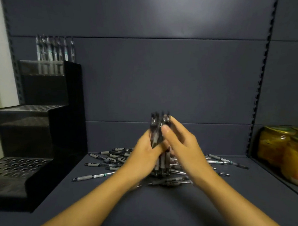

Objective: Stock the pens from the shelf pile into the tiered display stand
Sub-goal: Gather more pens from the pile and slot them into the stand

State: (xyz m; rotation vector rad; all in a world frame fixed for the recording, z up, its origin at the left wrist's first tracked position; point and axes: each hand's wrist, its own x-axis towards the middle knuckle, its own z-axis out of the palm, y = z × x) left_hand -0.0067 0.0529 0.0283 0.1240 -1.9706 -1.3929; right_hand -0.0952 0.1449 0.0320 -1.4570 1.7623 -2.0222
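Note:
An upright bundle of pens [159,124] stands on end over the pile of loose pens [108,160] in the middle of the dark shelf. My left hand [145,153] wraps around the bundle's middle from the left. My right hand [180,140] grips it from the right, thumb near the clips at the top. The black tiered display stand [34,135] sits at the left; its top tier holds several pens [55,51] upright, and the holes of the two lower tiers show no pens.
Glass jars of yellow preserves [285,151] stand on the adjoining shelf at the right, behind a low divider. The grey back panel [165,78] closes the shelf behind the pile. Bare shelf surface [154,212] lies in front of the pens.

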